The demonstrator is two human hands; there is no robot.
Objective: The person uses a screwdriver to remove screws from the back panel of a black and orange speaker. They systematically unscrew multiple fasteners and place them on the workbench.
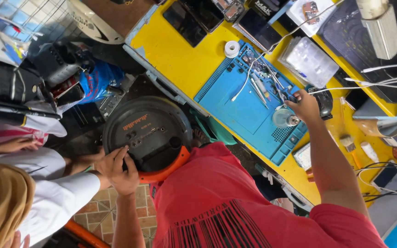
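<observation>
Just one round black appliance [150, 131], one blue mat [244, 108].

- Right hand [305, 106]: fingertips sit over small tools at the blue mat's [242, 105] right edge; grip not discernible.
- Round dark appliance [147, 131]: lower rim covered by left hand [118, 171] and red shirt [226, 202].
- Second person [33, 193], lower left: cut off by frame edge.
- Mat's small parts: too small to identify.

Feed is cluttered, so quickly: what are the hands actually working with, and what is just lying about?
In hand: left hand on round black appliance; right hand at tools on blue mat.

Lying about: tape roll, clear plastic tray, phones, white cables.
</observation>
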